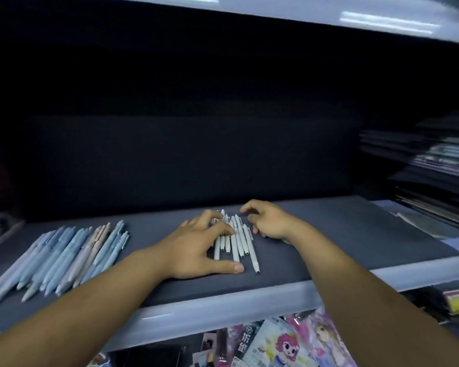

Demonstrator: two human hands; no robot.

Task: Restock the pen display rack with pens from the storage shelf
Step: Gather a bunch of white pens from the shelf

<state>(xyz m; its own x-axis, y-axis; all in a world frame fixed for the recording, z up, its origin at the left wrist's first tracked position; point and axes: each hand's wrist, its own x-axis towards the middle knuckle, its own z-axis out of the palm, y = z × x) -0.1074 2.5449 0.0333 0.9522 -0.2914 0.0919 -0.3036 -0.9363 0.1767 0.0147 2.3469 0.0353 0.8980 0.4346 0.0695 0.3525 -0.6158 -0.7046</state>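
Several white pens (241, 243) lie side by side on the dark storage shelf (342, 234), tips pointing toward me. My left hand (196, 247) is spread over their left side, its fingers resting across the upper barrels and its thumb stretched out on the shelf below the tips. My right hand (269, 221) hovers at the pens' upper right with its fingers loosely curled and holds nothing. A larger pile of blue, grey and pink pens (64, 258) lies on the shelf to the left, apart from both hands.
The shelf's pale front edge (249, 295) runs below my forearms. Stacked dark flat items (435, 168) fill the right end of the shelf. Colourful packaged goods (276, 345) sit on the level below. Another shelf board (355, 17) hangs overhead.
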